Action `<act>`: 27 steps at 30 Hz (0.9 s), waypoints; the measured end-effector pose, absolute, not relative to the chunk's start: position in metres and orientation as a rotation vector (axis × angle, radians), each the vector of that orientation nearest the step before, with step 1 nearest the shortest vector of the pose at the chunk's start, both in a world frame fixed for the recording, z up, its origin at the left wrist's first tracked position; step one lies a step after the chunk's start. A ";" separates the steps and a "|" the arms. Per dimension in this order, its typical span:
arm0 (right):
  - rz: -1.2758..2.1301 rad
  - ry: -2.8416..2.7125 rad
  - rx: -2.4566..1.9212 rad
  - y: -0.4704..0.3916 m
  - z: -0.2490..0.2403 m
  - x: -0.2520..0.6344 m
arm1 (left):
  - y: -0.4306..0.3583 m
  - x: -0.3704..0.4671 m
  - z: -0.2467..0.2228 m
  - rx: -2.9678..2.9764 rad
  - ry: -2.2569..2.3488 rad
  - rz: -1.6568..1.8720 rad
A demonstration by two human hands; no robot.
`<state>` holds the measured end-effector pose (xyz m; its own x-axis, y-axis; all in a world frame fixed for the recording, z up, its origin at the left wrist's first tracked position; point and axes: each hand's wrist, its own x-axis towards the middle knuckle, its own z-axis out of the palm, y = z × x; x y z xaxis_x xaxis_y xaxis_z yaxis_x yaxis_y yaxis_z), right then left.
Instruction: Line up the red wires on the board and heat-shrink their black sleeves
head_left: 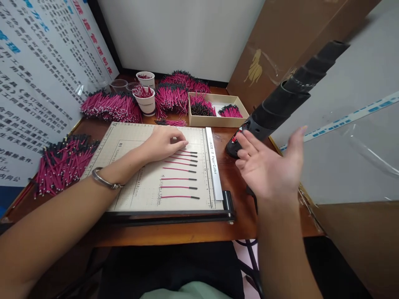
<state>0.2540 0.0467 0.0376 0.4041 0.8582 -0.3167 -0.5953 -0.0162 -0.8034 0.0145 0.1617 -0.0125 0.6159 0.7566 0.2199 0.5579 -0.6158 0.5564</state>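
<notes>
My left hand (164, 143) rests palm down on the paper cutter board (124, 199), its fingers curled together at the top of a column of wires; what they hold, if anything, is hidden. Several pink wires (177, 179) with black ends lie side by side on the board, the black ends toward the white ruler strip (214, 166). To the right of the board, my right hand (269, 166) is raised with its palm up, thumb spread away from the fingers and nothing in it. It is close to the base of a black heat-gun-like tube (274, 108).
Bundles of pink wires (110, 107) lie behind and left of the board. Paper cups (146, 104) with wires and a shallow box (218, 121) holding more stand at the back. A brown carton (271, 41) and white panels border the table.
</notes>
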 end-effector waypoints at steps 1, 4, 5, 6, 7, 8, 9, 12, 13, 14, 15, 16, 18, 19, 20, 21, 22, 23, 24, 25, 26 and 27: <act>1.304 -0.191 -0.964 0.057 0.042 0.254 | 0.162 0.014 -0.013 2.399 1.045 0.618; 1.517 0.478 -0.173 0.081 0.049 0.256 | 0.162 0.014 -0.015 2.385 1.056 0.621; 1.512 0.667 0.089 0.086 0.050 0.256 | 0.162 0.014 -0.015 2.382 1.061 0.620; 1.486 0.808 0.295 0.088 0.051 0.255 | 0.162 0.014 -0.015 2.380 1.065 0.619; 1.467 0.865 0.381 0.089 0.052 0.254 | 0.163 0.014 -0.015 2.377 1.069 0.619; 1.452 0.863 0.368 0.088 0.054 0.252 | 0.163 0.013 -0.015 2.375 1.073 0.618; 1.440 0.815 0.278 0.086 0.057 0.248 | 0.163 0.013 -0.015 2.374 1.078 0.616; 1.354 0.453 -0.221 0.075 0.068 0.234 | 0.166 0.011 -0.015 2.377 1.106 0.614; 1.287 0.275 -0.397 0.070 0.071 0.229 | 0.167 0.010 -0.015 2.380 1.121 0.617; 1.189 0.097 -0.563 0.065 0.075 0.225 | 0.167 0.008 -0.015 2.383 1.137 0.622; 1.090 -0.069 -0.697 0.060 0.078 0.222 | 0.168 0.007 -0.015 2.386 1.155 0.628; 1.004 -0.217 -0.802 0.054 0.081 0.220 | 0.169 0.006 -0.014 2.389 1.170 0.635; 0.865 -0.437 -0.912 0.045 0.086 0.219 | 0.170 0.003 -0.014 2.393 1.191 0.644; 0.812 -0.526 -0.932 0.041 0.089 0.219 | 0.171 0.001 -0.014 2.395 1.198 0.646; 0.758 -0.606 -0.938 0.038 0.091 0.220 | 0.171 0.000 -0.014 2.398 1.201 0.646; 0.707 -0.682 -0.945 0.036 0.093 0.221 | 0.171 -0.001 -0.014 2.401 1.202 0.645; 0.654 -0.747 -0.953 0.035 0.096 0.223 | 0.172 -0.001 -0.013 2.403 1.200 0.644; 0.610 -0.795 -0.973 0.035 0.097 0.224 | 0.172 -0.002 -0.013 2.405 1.197 0.644; 0.578 -0.820 -1.002 0.036 0.098 0.226 | 0.172 -0.002 -0.013 2.407 1.192 0.642; 0.541 -0.822 -1.034 0.037 0.099 0.227 | 0.173 -0.003 -0.013 2.408 1.187 0.639; 0.504 -0.813 -1.065 0.039 0.099 0.228 | 0.173 -0.003 -0.013 2.408 1.182 0.635; 0.475 -0.808 -1.091 0.041 0.098 0.230 | 0.173 -0.004 -0.013 2.408 1.178 0.632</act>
